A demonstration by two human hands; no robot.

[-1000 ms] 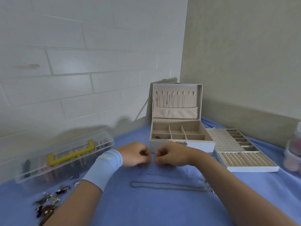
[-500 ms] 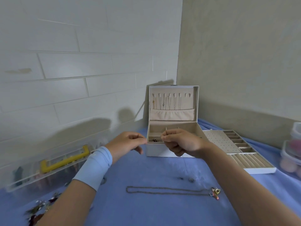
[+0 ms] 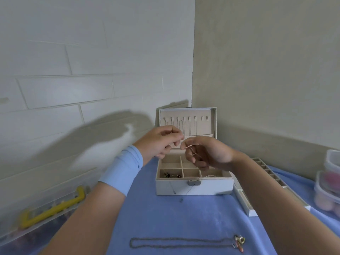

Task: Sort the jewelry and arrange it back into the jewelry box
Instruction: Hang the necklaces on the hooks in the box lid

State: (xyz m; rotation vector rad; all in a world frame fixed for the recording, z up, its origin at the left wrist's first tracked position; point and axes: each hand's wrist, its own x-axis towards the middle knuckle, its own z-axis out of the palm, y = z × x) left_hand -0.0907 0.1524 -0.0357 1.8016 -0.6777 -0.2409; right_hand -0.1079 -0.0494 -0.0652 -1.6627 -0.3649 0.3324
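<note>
jewelry box: plain front, no lettering i can make out
wristband, left of the box: tiny dark specks, way too small to read
clear plastic case, far left of the box: nothing legible

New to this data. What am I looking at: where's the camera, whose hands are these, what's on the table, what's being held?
No robot: a person works bare-handed, and the single camera sits on their head, looking forward and down. The left hand, with a light blue wristband, and the right hand are the wearer's own. Both hover over an open white jewelry box with beige compartments. The right hand pinches a fine thin chain; the left hand's fingertips pinch beside it, apparently on the same chain. On the blue cloth lie a long dark chain necklace, the white removable tray on the right, and a clear plastic case with a yellow handle on the left.
</note>
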